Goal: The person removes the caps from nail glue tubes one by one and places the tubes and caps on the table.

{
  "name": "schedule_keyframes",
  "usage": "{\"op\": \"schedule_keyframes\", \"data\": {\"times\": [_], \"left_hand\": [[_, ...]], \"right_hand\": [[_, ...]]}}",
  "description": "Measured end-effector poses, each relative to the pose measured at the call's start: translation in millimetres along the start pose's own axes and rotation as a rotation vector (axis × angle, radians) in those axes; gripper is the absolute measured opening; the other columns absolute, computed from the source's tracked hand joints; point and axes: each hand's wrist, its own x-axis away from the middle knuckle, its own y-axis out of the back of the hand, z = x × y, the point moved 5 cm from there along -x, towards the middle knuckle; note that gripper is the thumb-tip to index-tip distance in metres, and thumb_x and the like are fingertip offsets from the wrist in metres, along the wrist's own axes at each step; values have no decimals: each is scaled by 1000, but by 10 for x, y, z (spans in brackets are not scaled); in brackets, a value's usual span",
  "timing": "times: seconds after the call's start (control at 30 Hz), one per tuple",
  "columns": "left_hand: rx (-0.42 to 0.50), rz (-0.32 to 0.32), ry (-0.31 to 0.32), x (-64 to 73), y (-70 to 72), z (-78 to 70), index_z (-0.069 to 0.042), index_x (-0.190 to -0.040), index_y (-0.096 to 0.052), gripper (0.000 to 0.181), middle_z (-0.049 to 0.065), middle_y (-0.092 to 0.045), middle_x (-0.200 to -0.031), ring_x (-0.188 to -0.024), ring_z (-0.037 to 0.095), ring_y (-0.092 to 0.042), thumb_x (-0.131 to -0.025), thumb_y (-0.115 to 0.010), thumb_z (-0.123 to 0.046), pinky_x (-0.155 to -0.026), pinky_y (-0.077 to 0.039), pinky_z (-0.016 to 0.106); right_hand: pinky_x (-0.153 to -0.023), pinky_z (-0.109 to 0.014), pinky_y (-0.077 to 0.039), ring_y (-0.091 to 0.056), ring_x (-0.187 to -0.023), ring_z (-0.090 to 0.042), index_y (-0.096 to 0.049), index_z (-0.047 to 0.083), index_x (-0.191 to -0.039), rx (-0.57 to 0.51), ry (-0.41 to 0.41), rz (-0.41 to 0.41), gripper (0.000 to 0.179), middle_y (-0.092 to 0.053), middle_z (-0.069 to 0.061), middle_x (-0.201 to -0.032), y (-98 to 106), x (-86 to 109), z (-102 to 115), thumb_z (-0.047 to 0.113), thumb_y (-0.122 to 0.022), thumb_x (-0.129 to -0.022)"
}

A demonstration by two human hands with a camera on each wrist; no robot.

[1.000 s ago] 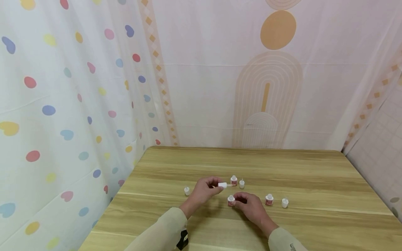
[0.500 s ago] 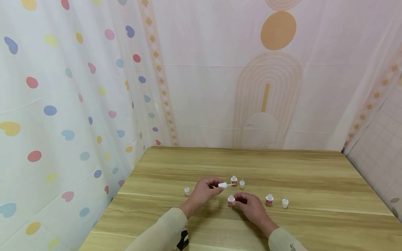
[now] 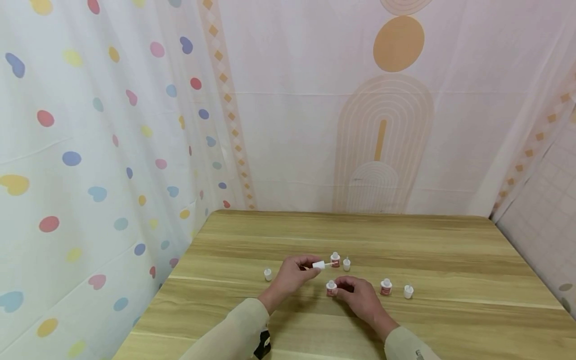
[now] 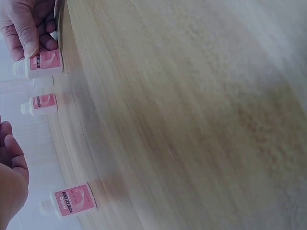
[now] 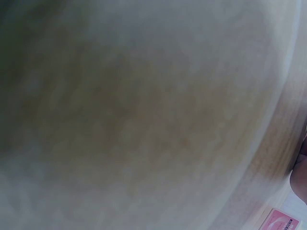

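My left hand (image 3: 291,276) pinches a white brush cap (image 3: 318,265) between thumb and fingers, its thin brush pointing right, above the table. My right hand (image 3: 360,295) holds a small white bottle with a pink label (image 3: 331,289) upright on the table; its top is uncapped. That bottle (image 4: 44,64) also shows in the left wrist view, with my right thumb against it. Behind the brush stands a similar bottle (image 3: 335,260). Another bottle (image 4: 74,200) appears near my left hand (image 4: 12,167) in the left wrist view.
A further bottle (image 3: 386,287) stands right of my right hand. White brush caps stand brush-up: one at the right (image 3: 408,291), a middle cap (image 3: 346,264) and a left cap (image 3: 267,274). The wooden table (image 3: 405,240) ends at a patterned curtain (image 3: 288,125).
Almost nothing differs. My left hand keeps the brush cap at nearly the same spot, and my right hand still holds the bottle.
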Motion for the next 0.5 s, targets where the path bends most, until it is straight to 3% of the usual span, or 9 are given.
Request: {"op": "schedule_keyframes", "data": {"times": [0.13, 0.23, 0.5], "left_hand": [[3, 5, -1, 81, 16, -196, 4, -104, -72, 15, 10, -68, -93, -81, 25, -57, -90, -70, -1, -65, -46, 22], [2, 6, 2, 95, 19, -223, 5, -103, -71, 15, 11, -68, -93, -83, 24, -58, -90, -70, -1, -66, -46, 22], [-17, -6, 10, -48, -10, 112, -2, -111, -74, 20, 7, -70, -99, -84, 18, -58, -92, -71, -8, -65, -48, 24]], "right_hand": [[-80, -32, -49, -62, -90, -14, -74, 12, -100, -5, -11, 1, 15, -70, 3, -95, 2, 5, 3, 21, -76, -88], [-80, -33, -49, -61, -90, -13, -74, 11, -100, -1, -19, 0, 15, -70, 3, -95, 1, 9, 10, 20, -76, -88], [-80, -33, -49, -61, -90, -13, -74, 11, -100, 2, -31, -4, 14, -70, 3, -95, -2, 9, 12, 19, -76, -88]]}}
